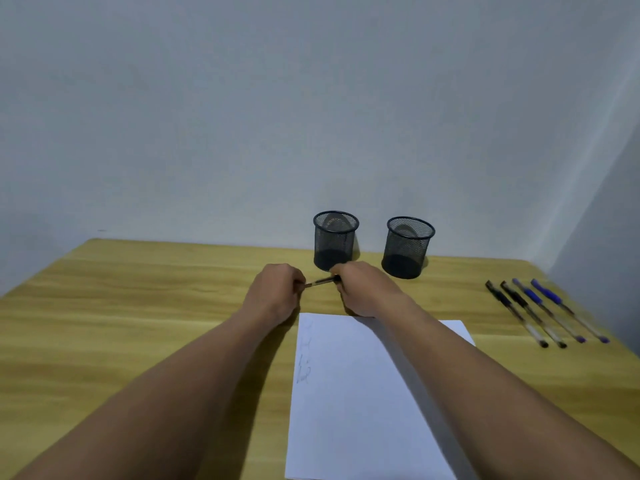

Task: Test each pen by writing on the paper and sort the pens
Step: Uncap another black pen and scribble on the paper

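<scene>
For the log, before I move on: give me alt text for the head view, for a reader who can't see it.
Both hands, left hand and right hand, hold one pen between them above a white paper on a wooden table. Two mesh cups stand behind; four pens lie at right.

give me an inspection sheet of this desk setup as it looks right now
surface: wooden table, light grain
job's things: white paper with faint scribbles near its left edge; one pen held between both hands; four capped pens lying side by side at the right, two black, two blue; two black mesh cups, both apparently holding no pens
clutter: nothing seen
hands: left hand and right hand each grip an end of the pen above the paper's far edge
cables: nothing seen
surroundings: plain pale wall
</scene>
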{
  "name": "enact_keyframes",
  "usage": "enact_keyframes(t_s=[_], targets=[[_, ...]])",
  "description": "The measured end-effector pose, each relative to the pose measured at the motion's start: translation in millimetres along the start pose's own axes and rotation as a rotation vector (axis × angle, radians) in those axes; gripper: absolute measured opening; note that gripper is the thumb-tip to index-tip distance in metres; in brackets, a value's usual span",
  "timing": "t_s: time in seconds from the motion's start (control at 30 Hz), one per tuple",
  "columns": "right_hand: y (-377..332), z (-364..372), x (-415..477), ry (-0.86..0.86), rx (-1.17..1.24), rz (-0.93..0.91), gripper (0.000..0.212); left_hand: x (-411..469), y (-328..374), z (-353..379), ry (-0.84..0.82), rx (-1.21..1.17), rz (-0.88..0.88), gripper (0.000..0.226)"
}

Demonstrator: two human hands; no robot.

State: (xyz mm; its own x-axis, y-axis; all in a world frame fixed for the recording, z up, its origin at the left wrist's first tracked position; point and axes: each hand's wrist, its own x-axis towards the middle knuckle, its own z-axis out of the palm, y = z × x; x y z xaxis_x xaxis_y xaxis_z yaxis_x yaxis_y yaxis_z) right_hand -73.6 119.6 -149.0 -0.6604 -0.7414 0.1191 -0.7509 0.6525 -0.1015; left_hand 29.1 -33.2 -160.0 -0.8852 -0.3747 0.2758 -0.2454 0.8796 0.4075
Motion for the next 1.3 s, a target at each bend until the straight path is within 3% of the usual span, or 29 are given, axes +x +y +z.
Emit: enact_keyframes(t_s=[0.23, 0.43, 0.6, 0.67, 0.77, 0.93, 1.3], targets=[[-3, -11, -9, 0.222, -0.158, -0.095, 0.022, -1, 4, -21, 0.120, -0.139, 0.090, 0.021], [-8, -54, -32, 0.346, 0.246, 0.089, 0.015, -14, 31, -53, 0.396, -0.416, 0.030, 0.033], [-16, -80, -58, 0.416, 0.896, 0.285, 0.008, -32, 54, -61, 0.149, -0.546, -0.046, 0.021], [-21, -83, -70, 0.380, 1.213, 0.299, 0.015, -37, 60, -59, -0.040, -0.738, -0.101, 0.026], [-26, -81, -88, 0.358, 1.469, 0.334, 0.014, -48, 73, -63, -0.258, -1.014, -0.190, 0.024], [-30, -75, -98, 0.336, 1.699, 0.335, 0.003, -50, 80, -71, -0.152, -1.118, -0.163, 0.015], [-57, -47, -114, 0.344, 1.715, 0.300, 0.007, -78, 52, -70, -0.074, -1.030, -0.148, 0.009]])
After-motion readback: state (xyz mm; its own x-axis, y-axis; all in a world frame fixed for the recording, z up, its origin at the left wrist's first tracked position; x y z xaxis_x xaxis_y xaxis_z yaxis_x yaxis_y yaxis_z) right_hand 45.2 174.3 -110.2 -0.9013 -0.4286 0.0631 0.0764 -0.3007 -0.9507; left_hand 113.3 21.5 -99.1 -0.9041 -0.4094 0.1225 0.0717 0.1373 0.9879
